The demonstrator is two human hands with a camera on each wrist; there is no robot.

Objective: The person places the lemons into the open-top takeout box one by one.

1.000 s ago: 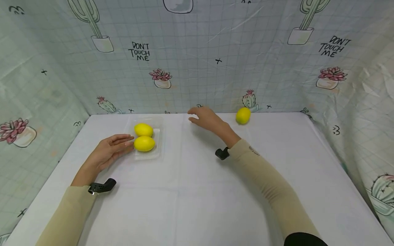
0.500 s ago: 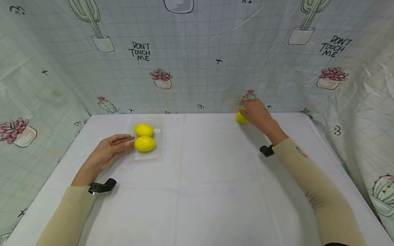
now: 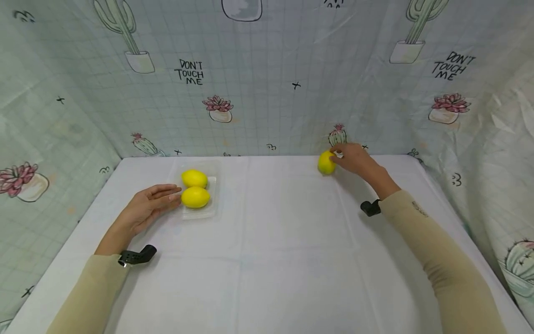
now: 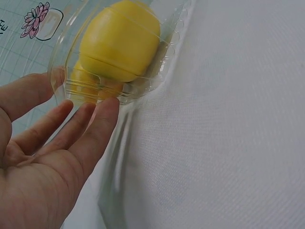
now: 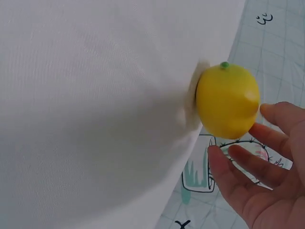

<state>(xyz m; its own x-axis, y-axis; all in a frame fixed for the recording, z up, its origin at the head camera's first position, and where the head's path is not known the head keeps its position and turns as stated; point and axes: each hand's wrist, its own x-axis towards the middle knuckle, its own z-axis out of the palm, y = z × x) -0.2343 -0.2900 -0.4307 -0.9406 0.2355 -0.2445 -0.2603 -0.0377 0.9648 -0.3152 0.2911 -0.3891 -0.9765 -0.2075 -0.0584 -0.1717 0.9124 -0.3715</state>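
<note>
Two yellow lemons [image 3: 195, 197] lie one behind the other in a clear plastic tray [image 3: 199, 214]. My left hand [image 3: 152, 206] stays beside the tray's left side, fingers extended; its fingertips reach the clear rim in the left wrist view, near the closer lemon [image 4: 121, 40]. At the table's back edge, right of centre, is another lemon [image 3: 326, 163] with a small green nub, turned up in the right wrist view. My right hand [image 3: 354, 160] is at this lemon's right side, thumb and a fingertip right at its skin, the other fingers [image 5: 228, 176] loosely bent below it.
A white cloth covers the table [image 3: 283, 260]. Behind its back edge hangs a curtain [image 3: 267, 93] printed with cacti and words, which also runs down both sides. Each wrist wears a black strap-on camera [image 3: 139, 254].
My right hand has swept from mid-table rightward to the lone lemon, passed over it, and drawn back to its right side. That lemon has shifted slightly left and nearer. My left hand is still.
</note>
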